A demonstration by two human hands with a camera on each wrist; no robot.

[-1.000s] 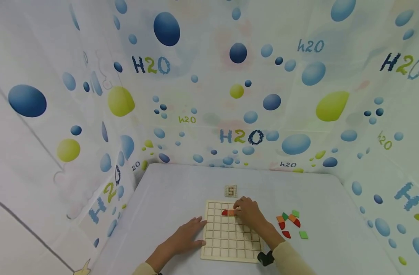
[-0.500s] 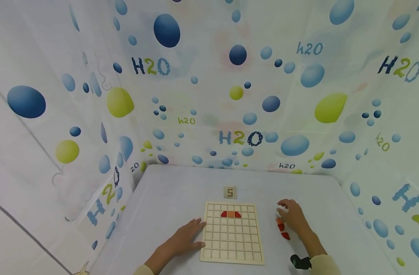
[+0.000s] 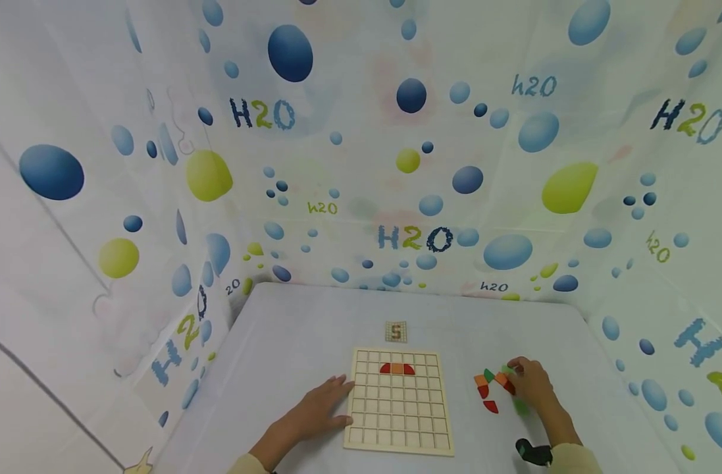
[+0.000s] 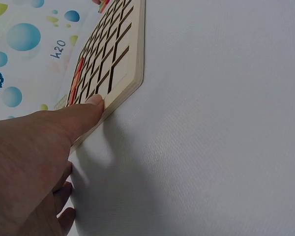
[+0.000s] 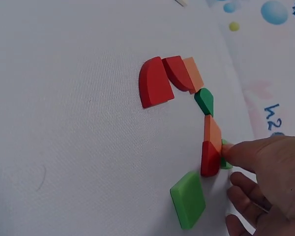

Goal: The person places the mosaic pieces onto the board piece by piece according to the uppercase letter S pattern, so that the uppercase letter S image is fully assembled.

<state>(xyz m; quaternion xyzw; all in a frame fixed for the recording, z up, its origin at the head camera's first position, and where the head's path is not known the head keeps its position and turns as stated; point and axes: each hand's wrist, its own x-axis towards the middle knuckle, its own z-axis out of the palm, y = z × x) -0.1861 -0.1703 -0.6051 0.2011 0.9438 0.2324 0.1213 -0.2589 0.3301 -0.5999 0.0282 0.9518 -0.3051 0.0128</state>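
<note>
My left hand (image 3: 322, 405) rests against the left edge of a wooden grid board (image 3: 399, 421). Its fingers are spread and, in the left wrist view, the thumb (image 4: 91, 110) presses on the rim. Two red quarter-round tiles flank an orange tile (image 3: 397, 368) in an upper row of the board. Right of the board, my right hand (image 3: 531, 382) pinches a light green tile (image 5: 225, 162); the thumb lies on it and the index finger is hidden in the right wrist view. Beside it lie an orange tile (image 5: 213, 130) and a red tile (image 5: 211, 160).
A small patterned card (image 3: 396, 331) lies beyond the board. Loose tiles around the right hand include a dark green one (image 5: 204, 101), a red quarter-round (image 5: 156, 82) and another light green one (image 5: 188, 199). Printed curtains (image 3: 349, 164) stand behind the white table (image 3: 313, 322).
My right hand has left the board, where a second red tile now shows beside the orange one, and moved right to the far light green tile. The left hand has stayed in place.
</note>
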